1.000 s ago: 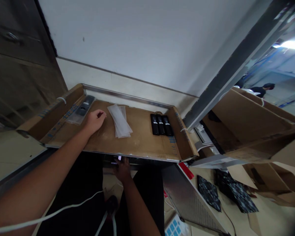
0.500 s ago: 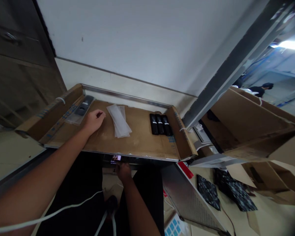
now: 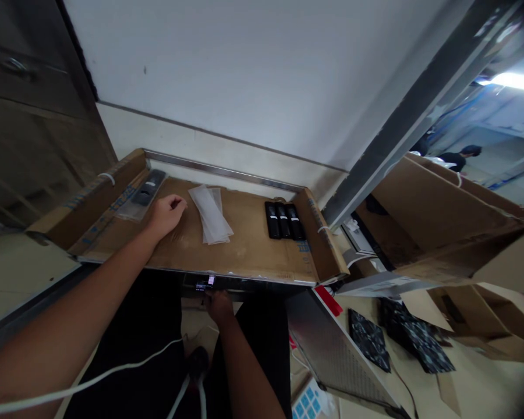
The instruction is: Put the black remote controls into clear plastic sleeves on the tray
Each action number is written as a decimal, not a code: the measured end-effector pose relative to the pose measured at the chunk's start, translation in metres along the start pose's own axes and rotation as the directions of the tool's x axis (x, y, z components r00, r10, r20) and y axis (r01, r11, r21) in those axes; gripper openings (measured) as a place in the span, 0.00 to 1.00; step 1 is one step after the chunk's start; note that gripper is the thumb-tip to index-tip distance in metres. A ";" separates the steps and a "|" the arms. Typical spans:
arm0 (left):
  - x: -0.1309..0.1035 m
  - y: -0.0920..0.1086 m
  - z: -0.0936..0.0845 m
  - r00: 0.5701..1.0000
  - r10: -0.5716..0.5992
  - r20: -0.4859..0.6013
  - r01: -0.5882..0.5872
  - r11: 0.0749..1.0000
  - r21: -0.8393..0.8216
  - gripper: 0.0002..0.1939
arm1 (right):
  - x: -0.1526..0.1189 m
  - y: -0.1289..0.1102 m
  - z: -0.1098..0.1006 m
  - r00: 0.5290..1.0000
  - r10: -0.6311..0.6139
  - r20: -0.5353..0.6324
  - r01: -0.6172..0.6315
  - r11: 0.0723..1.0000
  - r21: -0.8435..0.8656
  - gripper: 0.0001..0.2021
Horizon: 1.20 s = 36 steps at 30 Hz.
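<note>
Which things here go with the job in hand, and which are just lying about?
Probably the job:
bagged black device beside the left hand
translucent sleeves
three black devices
lit screen by the right hand, perhaps

Seemingly just lying about:
cardboard boxes
dark patterned pieces
red strip

The devices point(image 3: 283, 228) are black with white labels point(image 3: 283, 217), sleeves point(image 3: 212, 215) milky white, cardboard point(image 3: 248, 256) brown with blue print point(image 3: 303, 246).

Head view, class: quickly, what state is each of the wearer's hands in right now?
Left hand: loosely curled, nothing visibly held; whether fully closed cannot be told.
Right hand: beside the lit screen; its grip cannot be told.
</note>
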<state>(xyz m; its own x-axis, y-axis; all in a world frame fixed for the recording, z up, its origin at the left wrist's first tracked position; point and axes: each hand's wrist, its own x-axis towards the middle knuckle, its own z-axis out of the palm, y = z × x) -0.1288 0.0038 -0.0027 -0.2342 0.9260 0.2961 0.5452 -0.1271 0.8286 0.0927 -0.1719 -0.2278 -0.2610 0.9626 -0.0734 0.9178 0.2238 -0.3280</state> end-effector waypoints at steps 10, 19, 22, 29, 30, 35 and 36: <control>0.002 -0.003 0.001 1.000 0.002 -0.001 -0.002 1.000 0.008 0.10 | -0.002 -0.005 -0.009 0.993 0.068 0.092 -0.068 0.998 -0.007 0.15; -0.001 0.000 0.000 1.000 -0.013 -0.004 0.013 1.000 0.008 0.10 | -0.001 -0.006 -0.009 0.992 0.084 0.092 -0.084 0.996 -0.006 0.16; -0.001 0.002 0.000 1.000 -0.012 -0.001 0.012 1.000 0.003 0.10 | -0.001 -0.006 -0.008 0.992 0.088 0.086 -0.088 0.996 -0.004 0.15; 0.000 -0.003 0.000 1.000 -0.005 0.003 0.005 1.000 0.017 0.11 | -0.001 -0.006 -0.009 0.993 0.086 0.081 -0.087 0.996 0.009 0.16; 0.001 -0.004 0.000 1.000 0.001 0.001 -0.001 1.000 0.016 0.11 | -0.002 -0.006 -0.010 0.993 0.085 0.082 -0.086 0.996 0.010 0.16; 0.002 -0.007 0.002 1.000 0.003 0.003 -0.003 1.000 0.002 0.11 | -0.002 -0.010 -0.015 0.992 0.105 0.076 -0.106 0.994 0.016 0.16; 0.003 -0.007 0.002 1.000 0.000 0.004 0.000 1.000 0.001 0.11 | -0.002 -0.011 -0.017 0.991 0.112 0.076 -0.114 0.993 0.016 0.17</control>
<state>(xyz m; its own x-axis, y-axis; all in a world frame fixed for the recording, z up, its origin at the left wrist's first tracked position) -0.1315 0.0077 -0.0083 -0.2308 0.9277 0.2936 0.5457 -0.1265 0.8284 0.0882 -0.1734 -0.2078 -0.1782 0.9673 -0.1806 0.9367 0.1105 -0.3324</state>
